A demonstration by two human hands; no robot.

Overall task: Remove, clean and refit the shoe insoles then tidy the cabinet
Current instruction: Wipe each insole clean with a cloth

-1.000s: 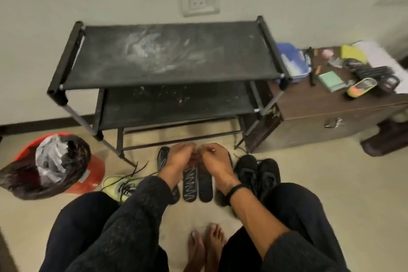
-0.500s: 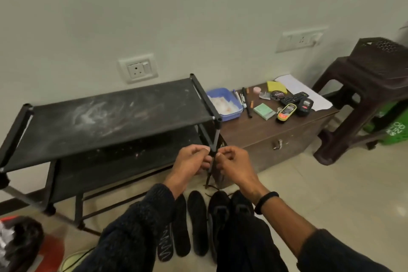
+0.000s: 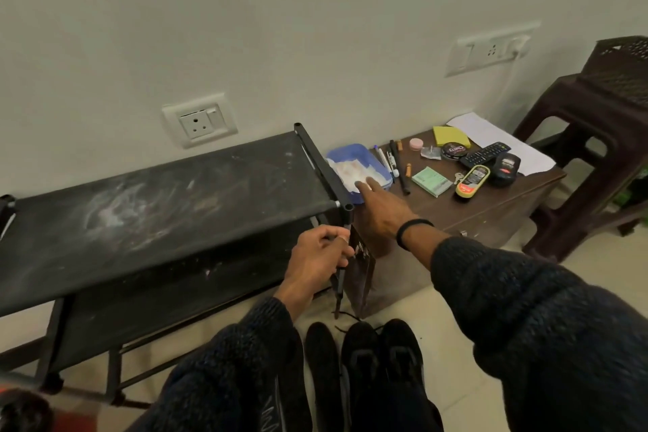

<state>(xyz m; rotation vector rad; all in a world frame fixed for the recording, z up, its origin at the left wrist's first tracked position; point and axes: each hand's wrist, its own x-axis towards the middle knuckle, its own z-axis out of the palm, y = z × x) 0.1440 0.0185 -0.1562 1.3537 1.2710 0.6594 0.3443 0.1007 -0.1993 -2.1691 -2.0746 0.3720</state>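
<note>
Head view, cleaning stage of the insole task. Black insole [image 3: 321,358] flat on the floor tiles, just beside the pair of black shoes [image 3: 382,354] and in front of the shoe rack [image 3: 168,207]; second insole [image 3: 280,400] partly hidden under the left sleeve. Both out of the shoes, so removal judged done, refitting not yet.

Right grip [image 3: 378,210] wide, fingers stretched forward over the near rim of the blue tub [image 3: 350,151], index tip at the white wipes [image 3: 354,170] inside; contact not certain. Left grip [image 3: 321,249] narrow, fingers curled close against the rack's front corner post [image 3: 347,217]; cannot tell whether anything is pinched there.

Tub on the low wooden desk [image 3: 473,210], touching the rack's end rail, with pens, a green notepad [image 3: 431,181], a polish tin [image 3: 454,150] and a remote [image 3: 485,154] further right. Brown plastic stool [image 3: 596,137] beyond the desk.

Handling, as judgement: wipes soft and light, likely clinging together, so best pinched at one loose corner and peeled upward. Insoles probably light, thin and floppy, with a fabric upper face; best taken at the heel end or along one edge, supported underneath while wiped, and kept from folding. Dusty white smears on the rack's top shelf, likely needing a wipe as well.
</note>
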